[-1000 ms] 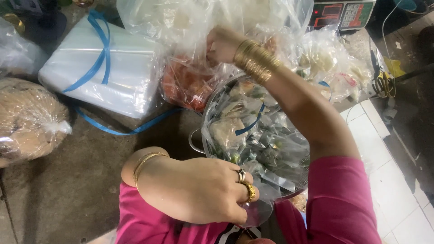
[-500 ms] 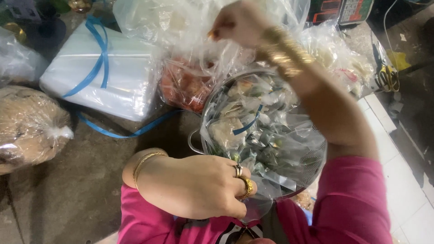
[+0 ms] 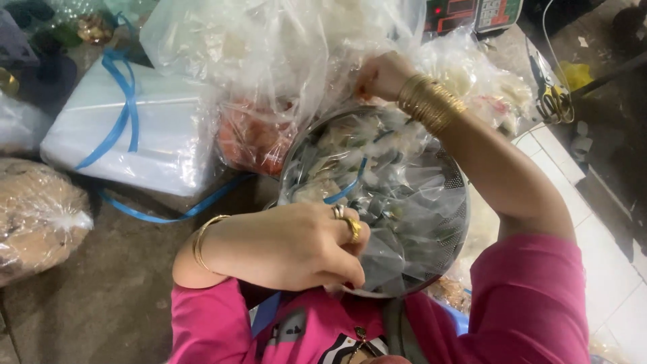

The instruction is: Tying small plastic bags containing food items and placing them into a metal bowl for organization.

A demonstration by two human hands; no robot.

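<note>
A round metal colander (image 3: 453, 180) sits close in front of me, lined with a clear plastic bag (image 3: 397, 202) holding pale and dark pieces of food. My left hand (image 3: 303, 243), with gold rings and a bangle, grips the near rim of the colander together with the bag's edge. My right hand (image 3: 383, 74), with several gold bangles on the wrist, reaches over the far side and pinches clear plastic at the bag's top edge, fingers closed on it. Both sleeves are pink.
Large clear bags of pale food (image 3: 269, 47) are piled behind the colander, one with orange-red contents (image 3: 253, 141). A white box tied with blue strap (image 3: 135, 135) lies at left, a wrapped brown bundle (image 3: 37, 216) farther left. A digital scale (image 3: 472, 13) and scissors (image 3: 552, 94) are at top right.
My right hand rose toward the top of the view with the plastic, then came back down to the colander's far rim. My left hand stayed on the near rim.
</note>
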